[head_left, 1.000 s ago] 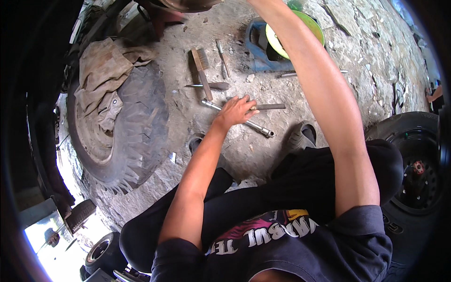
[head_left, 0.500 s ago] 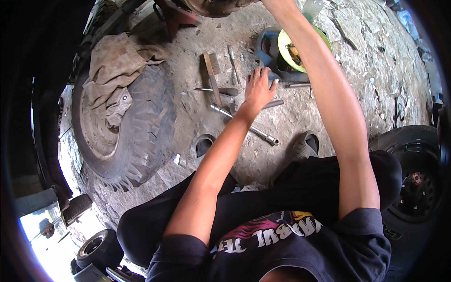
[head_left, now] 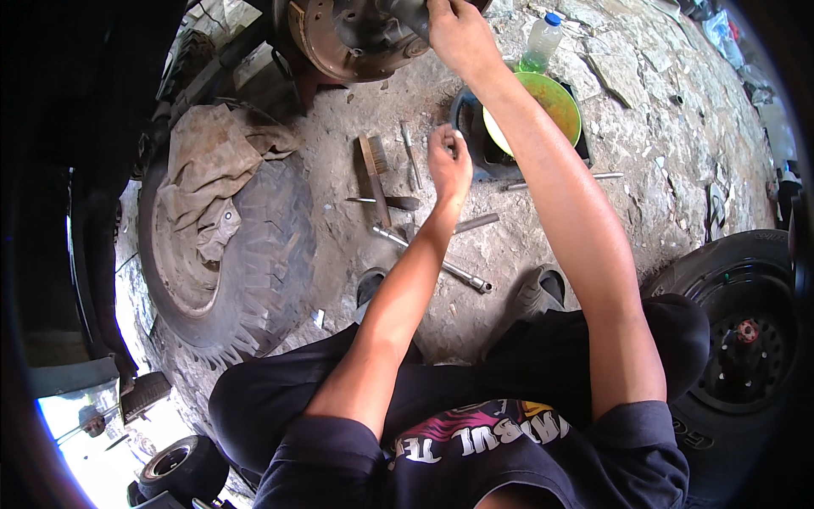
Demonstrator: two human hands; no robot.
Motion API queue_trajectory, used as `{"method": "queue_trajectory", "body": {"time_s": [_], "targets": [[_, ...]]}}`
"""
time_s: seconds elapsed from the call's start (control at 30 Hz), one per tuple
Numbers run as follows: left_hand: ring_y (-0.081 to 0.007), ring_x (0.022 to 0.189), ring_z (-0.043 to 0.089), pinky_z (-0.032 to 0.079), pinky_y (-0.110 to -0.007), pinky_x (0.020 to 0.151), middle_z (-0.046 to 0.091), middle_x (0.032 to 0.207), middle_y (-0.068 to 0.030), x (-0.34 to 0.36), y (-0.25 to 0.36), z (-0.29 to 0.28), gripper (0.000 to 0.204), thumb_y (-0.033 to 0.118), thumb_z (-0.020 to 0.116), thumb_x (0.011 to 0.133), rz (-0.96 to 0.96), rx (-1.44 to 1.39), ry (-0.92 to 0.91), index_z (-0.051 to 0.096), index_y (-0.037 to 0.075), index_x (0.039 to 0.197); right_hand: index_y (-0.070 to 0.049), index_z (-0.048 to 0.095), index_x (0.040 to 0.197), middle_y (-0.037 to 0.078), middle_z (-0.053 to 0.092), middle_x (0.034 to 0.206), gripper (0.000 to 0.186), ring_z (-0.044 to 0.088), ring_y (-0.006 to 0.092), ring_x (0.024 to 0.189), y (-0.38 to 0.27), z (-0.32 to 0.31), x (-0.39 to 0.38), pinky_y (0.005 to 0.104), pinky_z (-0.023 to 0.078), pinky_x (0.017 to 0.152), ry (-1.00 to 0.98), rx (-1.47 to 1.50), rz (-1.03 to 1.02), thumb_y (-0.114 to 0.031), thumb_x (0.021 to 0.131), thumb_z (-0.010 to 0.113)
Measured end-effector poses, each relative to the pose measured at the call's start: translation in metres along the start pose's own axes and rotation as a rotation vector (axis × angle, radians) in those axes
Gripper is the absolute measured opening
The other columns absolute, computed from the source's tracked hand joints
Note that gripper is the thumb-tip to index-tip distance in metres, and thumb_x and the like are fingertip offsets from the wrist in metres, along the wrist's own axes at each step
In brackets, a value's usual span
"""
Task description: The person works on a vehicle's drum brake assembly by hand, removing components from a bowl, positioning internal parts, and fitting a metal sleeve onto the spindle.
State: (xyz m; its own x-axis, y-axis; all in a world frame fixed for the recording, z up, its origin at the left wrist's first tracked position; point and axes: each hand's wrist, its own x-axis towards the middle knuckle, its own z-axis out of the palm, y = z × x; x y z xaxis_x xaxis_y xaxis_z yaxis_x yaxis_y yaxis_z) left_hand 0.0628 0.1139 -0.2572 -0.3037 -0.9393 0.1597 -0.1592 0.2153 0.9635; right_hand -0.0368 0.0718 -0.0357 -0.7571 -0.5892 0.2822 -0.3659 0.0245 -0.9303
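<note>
My right hand (head_left: 462, 38) reaches to the top edge. Its fingers close round a dark cylindrical part (head_left: 411, 15) at the brown, round wheel-hub assembly (head_left: 326, 38). Over the ground at the middle, my left hand (head_left: 449, 161) is closed with curled fingers; whatever they hold, if anything, is hidden. Left of it lie a thin metal rod (head_left: 411, 155), a wooden wire brush (head_left: 373, 174) and a dark-handled screwdriver (head_left: 398, 204). A long socket wrench (head_left: 462, 276) and a dark bar (head_left: 476, 223) rest nearer my feet. My right forearm partly covers a yellow-green bowl (head_left: 555, 97).
A big treaded tyre (head_left: 271, 246) with a brown cloth (head_left: 208, 153) on it lies at left. Another wheel (head_left: 729, 339) is at right. Behind the bowl stands a plastic bottle (head_left: 543, 42) with green liquid. A metal rod (head_left: 609, 176) lies right of my forearm.
The view has shifted upward, bringing the hub and my right hand into sight. My left hand has gone from spread fingers near the tools to curled fingers, further from me.
</note>
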Motion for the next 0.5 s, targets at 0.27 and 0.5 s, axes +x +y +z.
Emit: {"method": "queue_trajectory", "body": {"time_s": [0.27, 0.5], "targets": [[-0.0259, 0.088, 0.069, 0.055, -0.038, 0.073, 0.067, 0.089, -0.0153, 0.065, 0.123, -0.073, 0.017, 0.011, 0.061, 0.094, 0.565, 0.120, 0.140, 0.063, -0.002, 0.106, 0.005, 0.066, 0.108, 0.035, 0.066, 0.105, 0.051, 0.061, 0.0497, 0.109, -0.011, 0.001, -0.007, 0.0489, 0.048, 0.098, -0.063, 0.050, 0.076, -0.039, 0.096, 0.043], [-0.0298, 0.106, 0.064, 0.052, -0.043, 0.088, 0.066, 0.114, -0.0121, 0.103, 0.208, -0.116, 0.027, 0.007, 0.068, 0.078, 0.825, 0.944, -0.152, 0.069, 0.000, 0.105, 0.004, 0.066, 0.108, 0.035, 0.065, 0.106, 0.051, 0.060, 0.0504, 0.111, -0.012, -0.006, -0.005, 0.0484, 0.047, 0.099, -0.015, 0.025, 0.079, -0.039, 0.097, 0.041]]}}
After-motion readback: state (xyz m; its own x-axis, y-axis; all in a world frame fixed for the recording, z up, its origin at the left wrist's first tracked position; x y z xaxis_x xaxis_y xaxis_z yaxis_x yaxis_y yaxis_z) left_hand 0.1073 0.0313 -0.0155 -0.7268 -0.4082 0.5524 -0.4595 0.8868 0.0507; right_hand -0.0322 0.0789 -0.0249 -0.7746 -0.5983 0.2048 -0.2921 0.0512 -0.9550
